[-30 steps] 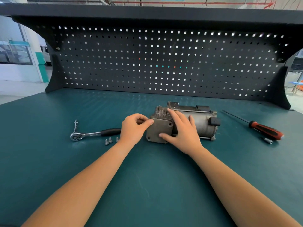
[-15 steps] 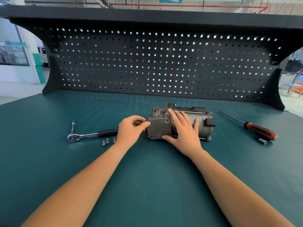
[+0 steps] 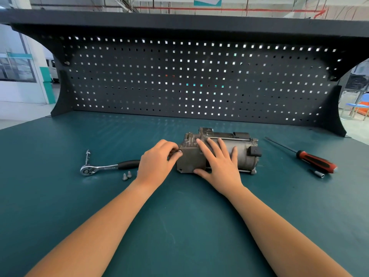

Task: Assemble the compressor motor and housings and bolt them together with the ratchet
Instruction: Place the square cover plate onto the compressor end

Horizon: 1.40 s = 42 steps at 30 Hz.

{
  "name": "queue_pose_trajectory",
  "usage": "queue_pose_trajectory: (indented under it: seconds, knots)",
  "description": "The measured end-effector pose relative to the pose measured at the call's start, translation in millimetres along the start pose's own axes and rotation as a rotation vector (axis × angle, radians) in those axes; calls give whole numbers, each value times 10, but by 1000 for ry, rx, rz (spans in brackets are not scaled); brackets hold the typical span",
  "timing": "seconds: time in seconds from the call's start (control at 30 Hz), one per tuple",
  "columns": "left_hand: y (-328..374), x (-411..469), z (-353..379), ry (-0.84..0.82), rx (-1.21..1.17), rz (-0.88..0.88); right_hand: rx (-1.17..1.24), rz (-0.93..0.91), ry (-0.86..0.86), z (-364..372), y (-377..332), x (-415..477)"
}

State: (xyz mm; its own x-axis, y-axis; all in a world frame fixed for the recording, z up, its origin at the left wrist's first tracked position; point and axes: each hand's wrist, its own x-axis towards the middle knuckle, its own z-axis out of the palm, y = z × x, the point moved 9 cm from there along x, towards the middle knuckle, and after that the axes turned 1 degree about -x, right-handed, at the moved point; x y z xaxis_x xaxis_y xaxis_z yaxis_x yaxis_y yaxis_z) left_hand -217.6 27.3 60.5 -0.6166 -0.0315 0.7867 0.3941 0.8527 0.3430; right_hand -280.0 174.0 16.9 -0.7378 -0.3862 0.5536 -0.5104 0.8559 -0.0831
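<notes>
The compressor [image 3: 244, 156] lies on its side in the middle of the tabletop [image 3: 179, 226], with its motor barrel pointing right and the square end housing [image 3: 188, 159] at its left end. The housings look already mated to the motor, so the step in hand appears to be starting the bolts by finger.

The right hand [image 3: 217, 162] lies flat over the joint between housing and barrel. Its fingers are straight and spread, and its thumb is against the near lower edge, so it presses the unit down rather than wrapping it. The left hand [image 3: 157, 160] is curled at the housing's upper left corner, its fingertips pinching a small silvery piece that looks like a bolt [image 3: 180, 151]. I cannot tell how far it has entered its hole.

Just left of that hand, the ratchet [image 3: 107, 167] lies flat and untouched. The loose bolts [image 3: 126, 175] stand just near of its handle, so most of the fastening seems not yet done. A screwdriver [image 3: 311, 158] and a small socket [image 3: 318, 173] lie well to the right.

The next move probably calls for turning the pinched bolt until its threads catch squarely, while the right hand holds the unit from rolling. The remaining bolts would then be seated before the ratchet is picked up. A bolt started crooked would likely bind.
</notes>
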Motion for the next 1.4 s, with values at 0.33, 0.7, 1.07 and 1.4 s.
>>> queue_pose_trajectory:
  seconds: [0.33, 0.7, 1.07, 1.4]
  knots:
    - [67, -9, -2, 4, 54, 41, -4, 13, -9, 17, 7, 4]
    - [204, -25, -17, -26, 110, 160, -26, 23, -15, 19, 3, 0]
    - [87, -17, -3, -8, 52, 50, -28, 24, -23, 21, 8, -3]
    - [-734, 124, -511, -100, -64, -324, -32, 28, -40, 33, 21, 2]
